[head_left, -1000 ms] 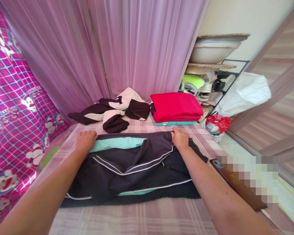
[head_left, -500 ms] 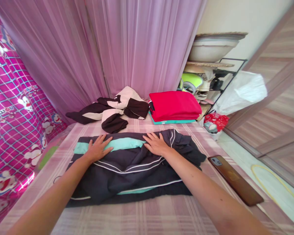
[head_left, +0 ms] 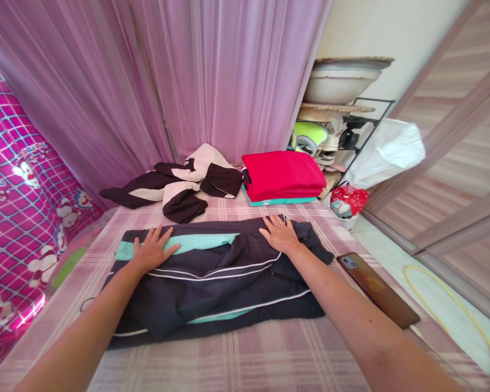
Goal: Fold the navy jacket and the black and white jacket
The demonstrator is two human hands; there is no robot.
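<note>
A dark jacket (head_left: 212,294) with white piping and a turquoise stripe lies folded into a wide bundle in front of me. My left hand (head_left: 152,249) rests flat on its upper left part, fingers spread across the turquoise stripe. Toward the upper right, my right hand (head_left: 281,235) presses flat on the dark cloth, its fingers also spread. Neither hand grips anything. Part of the bundle's right side is hidden under my right forearm.
Behind the bundle lie a crumpled black and cream garment (head_left: 188,179) and a folded red garment (head_left: 283,175) on turquoise cloth. A phone (head_left: 378,288) lies on the right of the plaid cloth (head_left: 245,362). A rack (head_left: 367,128) stands beyond, beside a purple curtain (head_left: 212,71).
My right hand has slid right over the dark cloth, away from the left hand. The left hand stays on the turquoise stripe. The whole view has shifted slightly.
</note>
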